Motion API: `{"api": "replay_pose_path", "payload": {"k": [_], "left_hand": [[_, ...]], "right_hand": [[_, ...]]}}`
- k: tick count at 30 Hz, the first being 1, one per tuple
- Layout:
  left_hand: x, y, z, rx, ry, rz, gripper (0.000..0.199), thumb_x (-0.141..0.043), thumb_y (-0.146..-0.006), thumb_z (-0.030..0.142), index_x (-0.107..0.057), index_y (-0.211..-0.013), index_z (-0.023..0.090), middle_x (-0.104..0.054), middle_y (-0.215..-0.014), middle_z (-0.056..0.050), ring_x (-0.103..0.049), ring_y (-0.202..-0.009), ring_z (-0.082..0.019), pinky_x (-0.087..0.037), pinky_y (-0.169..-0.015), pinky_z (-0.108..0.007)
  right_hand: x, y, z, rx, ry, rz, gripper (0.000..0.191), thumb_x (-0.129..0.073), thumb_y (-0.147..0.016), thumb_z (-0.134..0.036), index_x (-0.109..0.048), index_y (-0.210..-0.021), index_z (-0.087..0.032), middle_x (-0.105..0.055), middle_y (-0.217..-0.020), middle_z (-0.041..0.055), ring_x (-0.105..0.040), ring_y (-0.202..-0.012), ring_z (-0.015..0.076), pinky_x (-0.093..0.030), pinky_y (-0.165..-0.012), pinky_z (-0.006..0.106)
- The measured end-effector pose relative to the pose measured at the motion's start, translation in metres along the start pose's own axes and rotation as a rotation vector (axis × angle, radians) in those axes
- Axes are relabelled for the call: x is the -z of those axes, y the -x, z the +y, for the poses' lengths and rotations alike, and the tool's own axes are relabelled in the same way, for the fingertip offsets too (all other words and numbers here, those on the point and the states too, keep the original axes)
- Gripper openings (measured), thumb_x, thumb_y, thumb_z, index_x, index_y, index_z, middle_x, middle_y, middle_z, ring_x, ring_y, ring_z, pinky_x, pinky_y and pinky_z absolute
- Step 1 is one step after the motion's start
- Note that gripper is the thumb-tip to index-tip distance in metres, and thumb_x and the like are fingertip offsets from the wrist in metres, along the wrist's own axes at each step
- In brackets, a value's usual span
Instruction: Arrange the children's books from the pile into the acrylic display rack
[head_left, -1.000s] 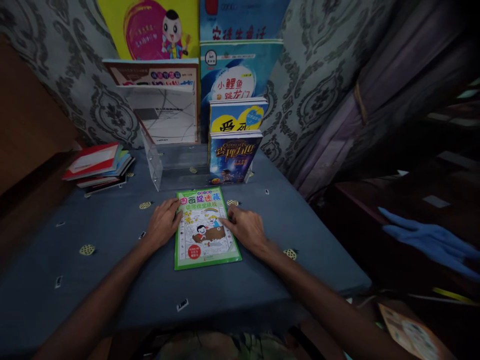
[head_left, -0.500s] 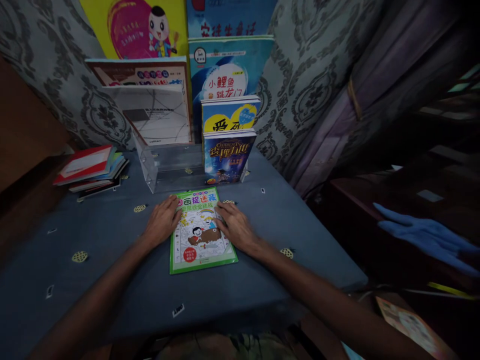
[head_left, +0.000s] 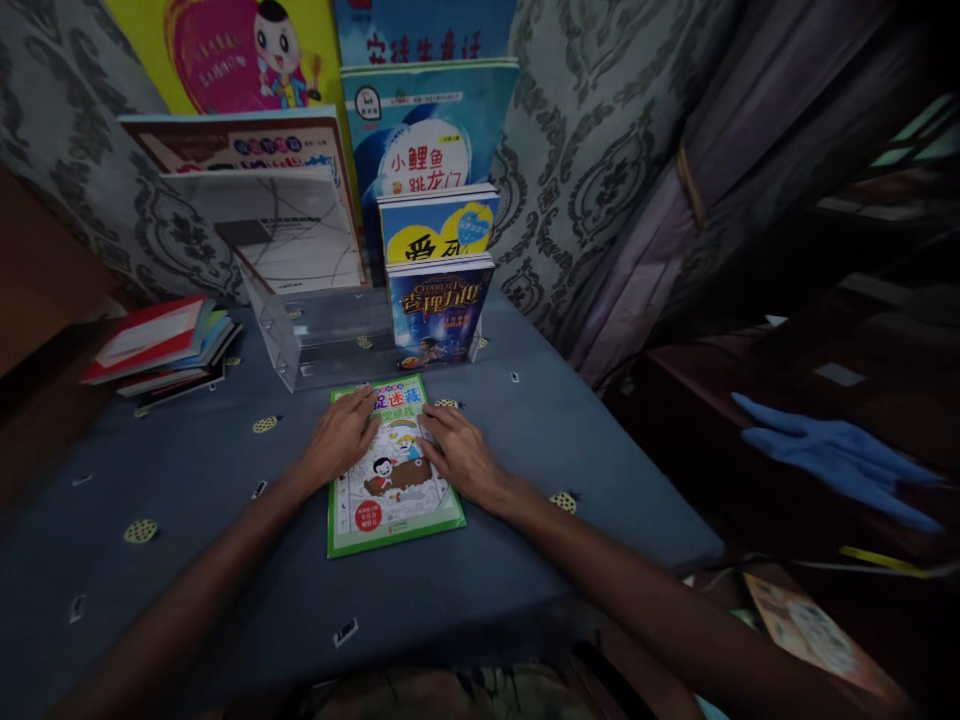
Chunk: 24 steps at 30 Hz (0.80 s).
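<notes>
A green-bordered picture book (head_left: 397, 500) lies flat on the dark cloth-covered table (head_left: 247, 590), its cover facing up. My left hand (head_left: 341, 435) rests over the book's upper left part, fingers extended and covering some of the title. On the opposite edge lies my right hand (head_left: 463, 455), its fingers stretched onto the cover. Both hands are open, palms down, and neither is wrapped round anything. Just behind the book stands a clear stand (head_left: 277, 340) bearing upright books, with a dark blue book (head_left: 439, 310) at its front right.
At the left is a stack of books with a red one (head_left: 146, 335) on top. Patterned curtains (head_left: 585, 150) hang behind the table. Blue gloves (head_left: 840, 455) lie on a dark surface at the right, and a colourful book (head_left: 814, 625) is low at the right.
My left hand has slid inward over the book and covers more of its title. My right hand stays on the right edge. The whole view has shifted slightly.
</notes>
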<state>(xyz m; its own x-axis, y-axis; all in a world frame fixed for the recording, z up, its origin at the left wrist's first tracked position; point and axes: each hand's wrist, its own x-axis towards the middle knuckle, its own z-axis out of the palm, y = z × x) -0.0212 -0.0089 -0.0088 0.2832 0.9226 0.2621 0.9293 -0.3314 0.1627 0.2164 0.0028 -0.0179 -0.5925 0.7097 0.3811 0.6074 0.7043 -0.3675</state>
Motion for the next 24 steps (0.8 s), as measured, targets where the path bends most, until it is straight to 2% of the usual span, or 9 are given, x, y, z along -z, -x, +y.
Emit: {"api": "replay_pose_path", "payload": {"k": [8,15,19,24], "left_hand": [[-0.006,-0.032,0.027,-0.127,0.017,-0.074,0.045,-0.038,-0.101,0.031,-0.053,-0.141,0.016,-0.053,-0.151,-0.012,-0.047,-0.142,-0.025,-0.035,-0.118,-0.047],[-0.011,-0.057,0.035,-0.167,0.019,-0.132,0.047,-0.038,-0.101,0.028,-0.051,-0.144,0.016,-0.05,-0.153,-0.013,-0.045,-0.143,-0.023,-0.035,-0.117,-0.044],[-0.011,-0.057,0.029,-0.185,0.068,-0.133,0.047,-0.036,-0.102,0.028,-0.05,-0.145,0.015,-0.05,-0.153,-0.011,-0.044,-0.144,-0.021,-0.034,-0.118,-0.043],[-0.006,-0.036,0.011,-0.188,0.148,-0.133,0.048,-0.032,-0.104,0.032,-0.048,-0.147,0.018,-0.049,-0.154,-0.009,-0.043,-0.144,-0.018,-0.032,-0.121,-0.041]], "right_hand": [[0.004,-0.001,-0.004,-0.022,-0.014,-0.023,0.03,-0.056,-0.096,-0.022,-0.068,-0.122,-0.015,-0.065,-0.133,0.0166,-0.058,-0.126,0.0282,-0.049,-0.108,0.048],[0.006,-0.003,-0.006,-0.044,-0.029,-0.043,0.034,-0.055,-0.096,-0.021,-0.065,-0.128,-0.015,-0.063,-0.134,0.0165,-0.055,-0.128,0.0289,-0.048,-0.11,0.048],[0.008,-0.002,-0.006,-0.031,-0.014,-0.047,0.031,-0.056,-0.096,-0.022,-0.066,-0.124,-0.016,-0.065,-0.131,0.0155,-0.056,-0.127,0.0283,-0.046,-0.111,0.048],[0.01,-0.011,0.001,0.012,0.028,-0.088,0.04,-0.056,-0.098,-0.029,-0.061,-0.134,-0.013,-0.059,-0.142,0.0174,-0.05,-0.137,0.0293,-0.04,-0.114,0.049]]}}
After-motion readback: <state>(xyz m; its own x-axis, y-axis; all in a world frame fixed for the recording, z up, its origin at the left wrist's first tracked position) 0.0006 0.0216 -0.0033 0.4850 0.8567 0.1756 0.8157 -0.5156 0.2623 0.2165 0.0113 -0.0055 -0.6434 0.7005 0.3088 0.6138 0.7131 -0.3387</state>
